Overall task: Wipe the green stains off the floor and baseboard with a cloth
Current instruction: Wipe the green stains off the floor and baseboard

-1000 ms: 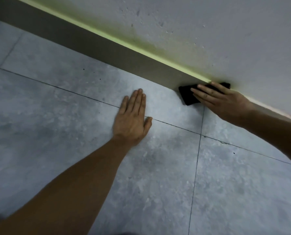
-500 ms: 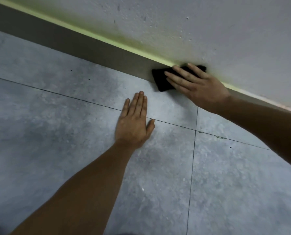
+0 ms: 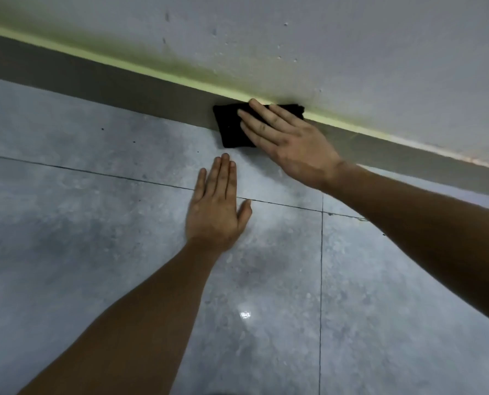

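Observation:
A folded black cloth (image 3: 229,126) lies flat against the grey baseboard (image 3: 100,81) under my right hand (image 3: 289,141), whose fingers are stretched over it and press it to the board. A yellow-green stain (image 3: 140,62) runs along the baseboard's top edge and smears up the white wall, mostly to the left of the cloth. My left hand (image 3: 216,209) rests palm down on the grey floor tile just below the cloth, fingers together, holding nothing.
The floor is grey mottled tile (image 3: 66,252) with dark grout lines (image 3: 321,280) crossing right of my left hand. The white wall (image 3: 351,47) is pitted. A bright light reflection (image 3: 245,315) shows on the tile near me.
My right hand has slid the cloth leftwards along the baseboard. The left hand has stayed flat on the tile.

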